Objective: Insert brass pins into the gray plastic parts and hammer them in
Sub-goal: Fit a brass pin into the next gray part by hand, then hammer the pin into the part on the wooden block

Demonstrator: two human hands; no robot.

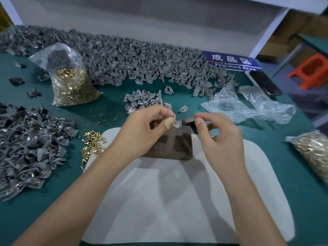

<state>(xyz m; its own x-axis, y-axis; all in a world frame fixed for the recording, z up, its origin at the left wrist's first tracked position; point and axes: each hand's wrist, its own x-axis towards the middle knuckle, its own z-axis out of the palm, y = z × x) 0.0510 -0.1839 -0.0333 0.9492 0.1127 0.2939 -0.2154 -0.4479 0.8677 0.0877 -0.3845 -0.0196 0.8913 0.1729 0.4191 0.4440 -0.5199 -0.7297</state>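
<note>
Green table (110, 110); hands (142, 132) hide part.

right hand (219, 137) blurred, its grasp unclear

This was a small factory assembly station, a place of piecework by hand. A green-covered worktop (110, 107) carried a long bank of gray plastic parts (142, 55) heaped along its back edge, with a second heap (30, 146) at the left. Clear bags of brass pins (74, 86) stood open, and loose pins (92, 144) lay beside a white pad (177, 201) that bore a dark wooden block (170, 146). A blue sign (232, 61) reading "Finished Area" lay at the back. An orange plastic stool (310, 71) and brown cartons (287, 32) stood beyond.
</note>
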